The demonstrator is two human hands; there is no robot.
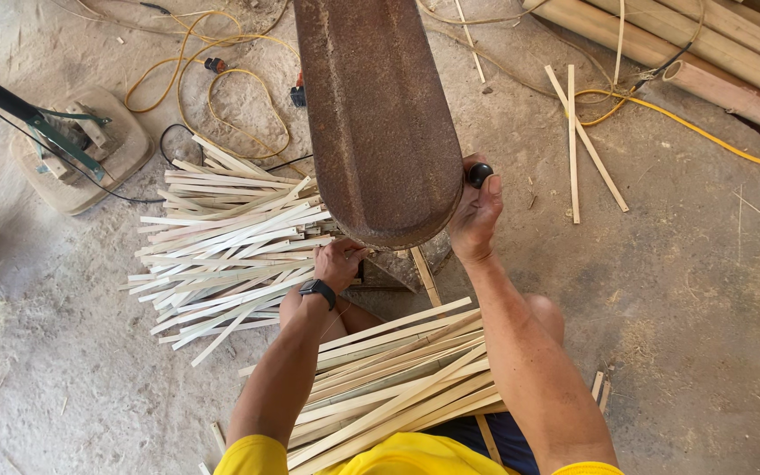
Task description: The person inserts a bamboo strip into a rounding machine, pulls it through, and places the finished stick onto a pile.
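Two heaps of split bamboo frame the work. A bundle of longer bamboo slats [398,378] lies across the person's lap, within easy reach for feeding forward, while a pile of paler thin strips [226,251] fans out on the dirt floor [705,334] to the left of a rusty metal guard [378,114], likely where finished pieces land. The right hand [475,215] is closed around a small black knob [480,173] at the guard's right edge, thumb up against it, as if steadying or working the machine. The left hand [339,262], with a dark watch [317,290] on its wrist, reaches under the lower lip of the guard with its fingers curled; whether they pinch a strip there cannot be told, since the guard hides the fingertips and whatever mechanism sits beneath.

A yellow cable [222,97] loops across the floor beyond the guard, and whole bamboo poles [705,53] lie at the upper right, running out of the frame. A few loose sticks [573,141] lie crossed near them. A green-framed stand [63,141] on a pale base sits at the far left, only partly in view.
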